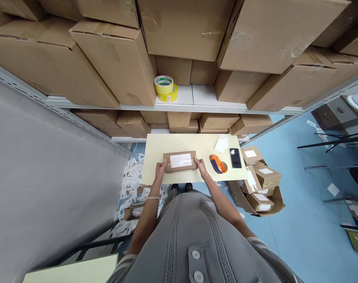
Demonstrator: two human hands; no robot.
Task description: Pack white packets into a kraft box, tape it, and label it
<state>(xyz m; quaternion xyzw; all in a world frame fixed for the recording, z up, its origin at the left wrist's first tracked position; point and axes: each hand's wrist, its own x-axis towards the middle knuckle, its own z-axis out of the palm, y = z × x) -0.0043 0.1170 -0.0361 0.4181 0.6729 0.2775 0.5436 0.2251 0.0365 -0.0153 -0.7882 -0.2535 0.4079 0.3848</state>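
Observation:
A small brown cardboard parcel (180, 161) with a white label on top lies on the pale yellow table (190, 143). My left hand (160, 169) grips its left end and my right hand (201, 166) grips its right end, fingers curled round the edges. An orange tape dispenser (218, 164) lies just right of my right hand. Beyond it a black phone (235, 157) rests flat, with a white paper slip (222, 143) behind.
Labelled parcels (261, 181) fill an open carton on the blue floor at the table's right. White paper strips (131, 181) litter the floor at left. Shelves of large cardboard boxes (114, 59) rise behind, holding yellow tape rolls (165, 88). Grey wall at left.

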